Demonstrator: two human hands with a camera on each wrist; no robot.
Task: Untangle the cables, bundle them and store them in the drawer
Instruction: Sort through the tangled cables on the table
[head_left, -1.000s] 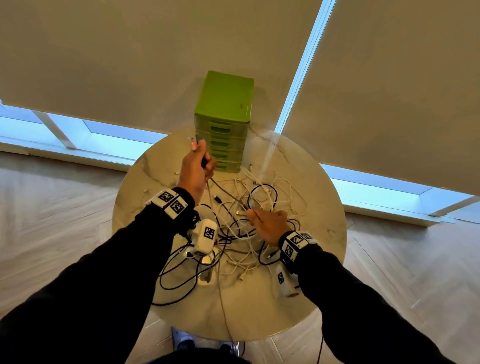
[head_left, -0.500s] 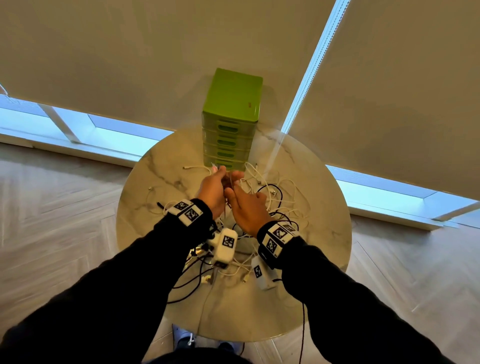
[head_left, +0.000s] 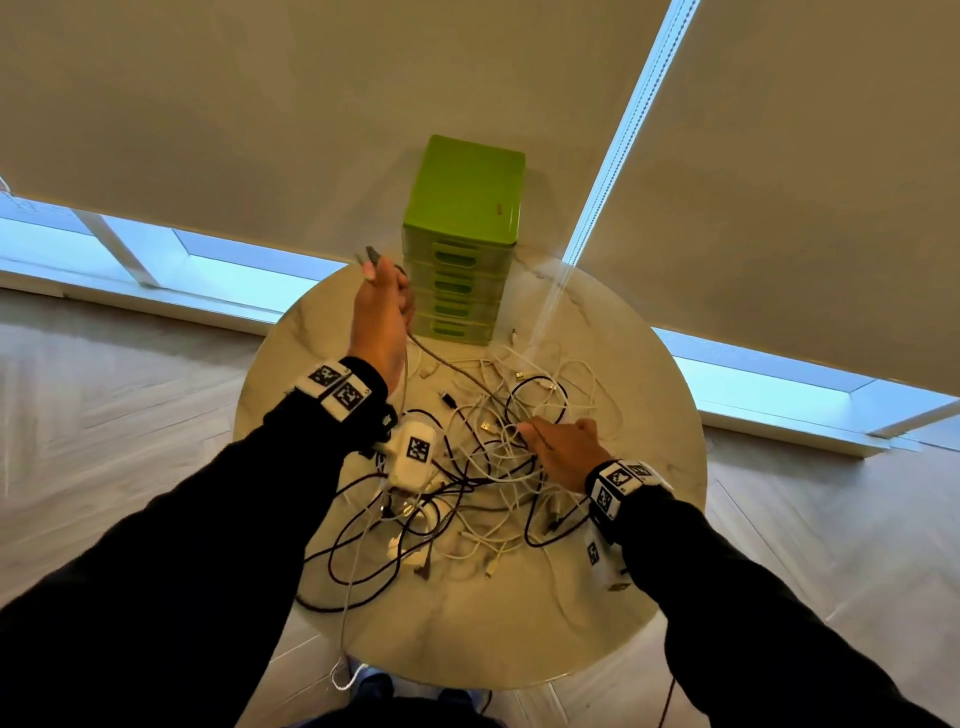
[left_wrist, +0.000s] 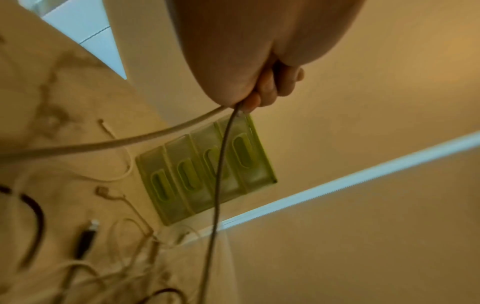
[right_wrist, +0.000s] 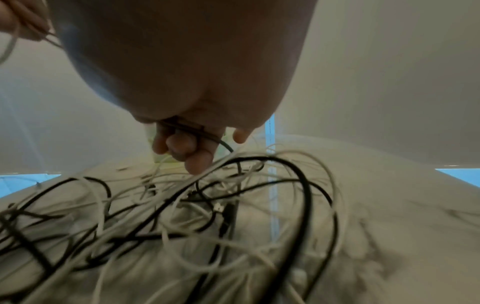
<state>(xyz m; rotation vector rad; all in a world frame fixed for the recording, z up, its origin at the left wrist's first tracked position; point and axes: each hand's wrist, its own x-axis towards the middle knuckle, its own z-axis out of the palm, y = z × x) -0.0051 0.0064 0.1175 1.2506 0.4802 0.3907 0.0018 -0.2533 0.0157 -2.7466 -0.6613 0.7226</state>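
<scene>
A tangle of white and black cables (head_left: 488, 457) covers the middle of the round marble table (head_left: 519, 634). My left hand (head_left: 382, 296) is raised beside the green drawer unit (head_left: 462, 239) and grips one end of a grey cable (head_left: 441, 361), which runs taut down into the tangle. The left wrist view shows my left fingers (left_wrist: 270, 90) curled round this grey cable (left_wrist: 218, 185) in front of the drawer unit (left_wrist: 205, 174), whose drawers are all closed. My right hand (head_left: 558, 447) sits on the tangle's right side. Its fingers (right_wrist: 192, 144) are curled round a black cable (right_wrist: 226, 147).
The drawer unit stands at the table's far edge against lowered window blinds (head_left: 779, 182). A white cable (head_left: 345, 644) hangs over the table's near edge toward the floor. Loose plugs (head_left: 447, 399) lie between the drawers and the tangle.
Half a second ago both hands met in front of the drawers. My left hand has since lifted up and left with the grey cable, and my right hand has dropped back onto the tangle.
</scene>
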